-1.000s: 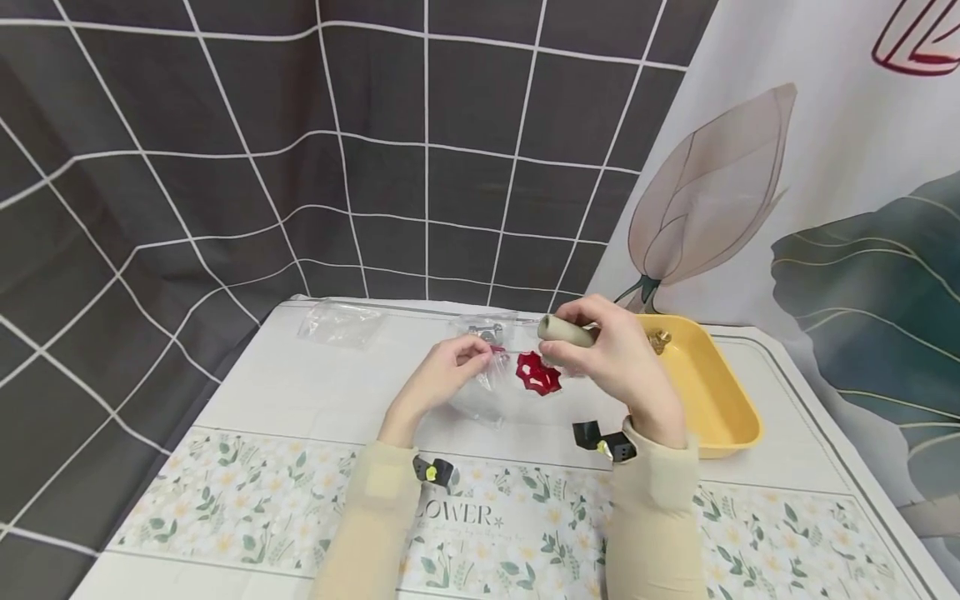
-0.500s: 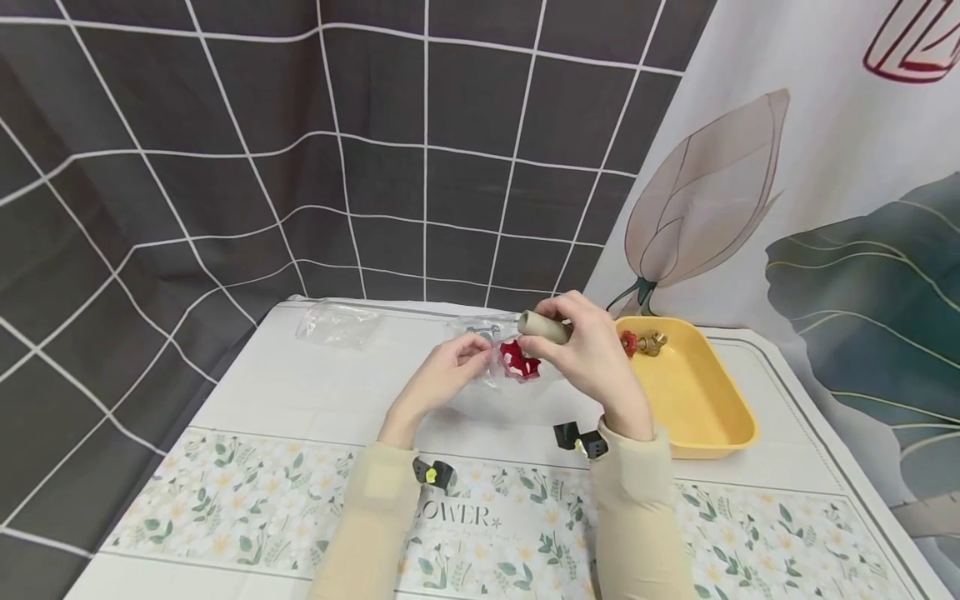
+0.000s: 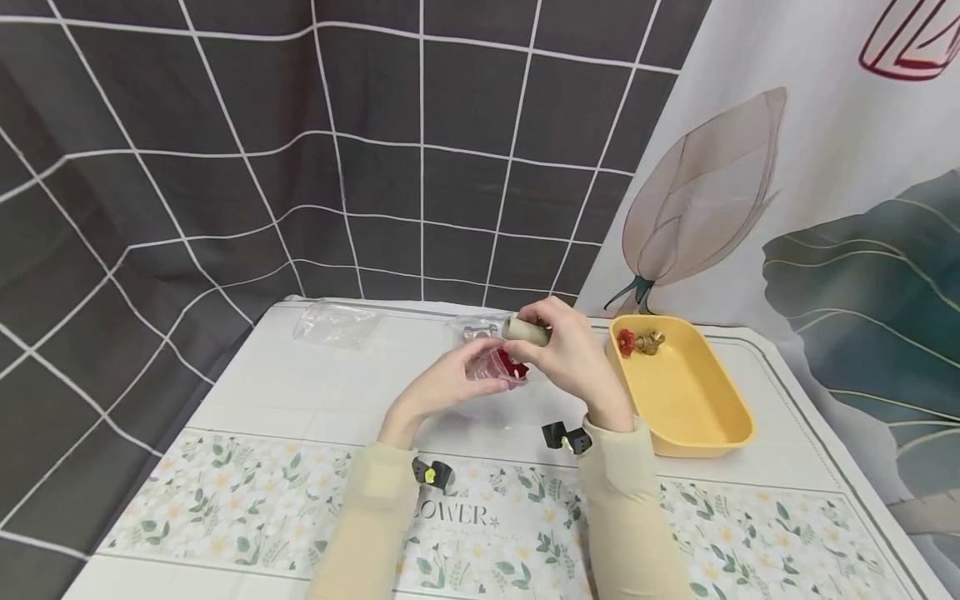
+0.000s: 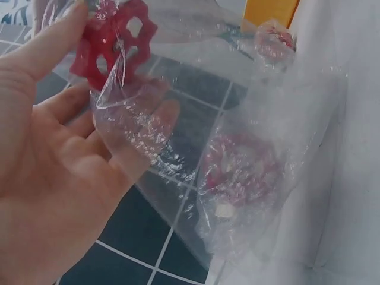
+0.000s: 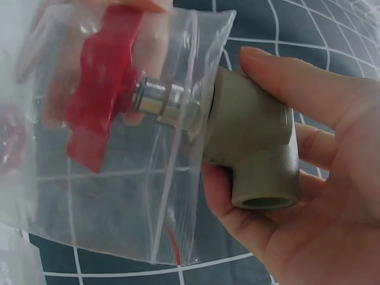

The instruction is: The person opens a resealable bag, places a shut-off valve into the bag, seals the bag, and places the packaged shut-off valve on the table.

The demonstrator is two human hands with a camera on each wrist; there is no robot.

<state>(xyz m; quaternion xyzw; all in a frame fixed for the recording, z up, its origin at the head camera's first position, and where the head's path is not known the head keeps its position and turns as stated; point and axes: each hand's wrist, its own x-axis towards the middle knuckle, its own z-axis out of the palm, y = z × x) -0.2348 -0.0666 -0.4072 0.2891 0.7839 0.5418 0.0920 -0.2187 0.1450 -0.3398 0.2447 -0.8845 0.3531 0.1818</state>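
Okay, your right hand (image 3: 568,357) has fingers curled round the valve (image 5: 256,127), its red wheel (image 5: 98,95) inside the clear bag (image 5: 119,217) above the surface (image 3: 322,392); your left hand (image 3: 442,382) cups that bag, fingers half curled

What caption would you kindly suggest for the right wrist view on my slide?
Right hand holding a grey-green pipe valve, its red handle inside a clear plastic bag.
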